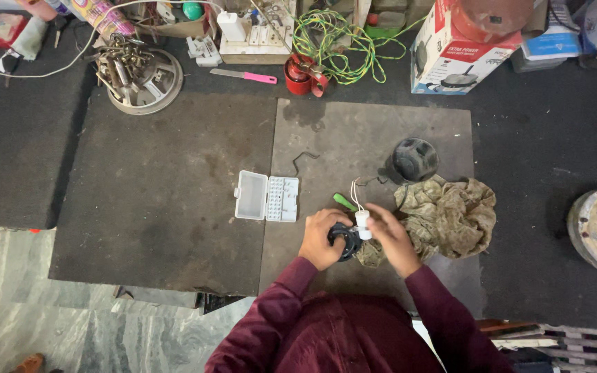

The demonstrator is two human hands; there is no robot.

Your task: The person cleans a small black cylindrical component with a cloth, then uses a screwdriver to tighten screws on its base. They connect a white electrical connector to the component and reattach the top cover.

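Head view: left hand (322, 238) is closed around a dark round part (344, 242), steadying it just above the table (174, 193). Right hand (393, 238) pinches a small white cylindrical component (363, 224) upright against that part, its thin white wires (354, 192) rising clear of the fingers. A crumpled rag (447, 214) lies just right of the right hand; an open white compartment box (267, 197) sits up-left of the left hand, within reach.

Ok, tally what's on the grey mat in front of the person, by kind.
White cylindrical part with wires: 1
Black round parts: 2
Open clear plastic box: 1
Green-handled tool: 1
Crumpled rag: 1
Total: 6
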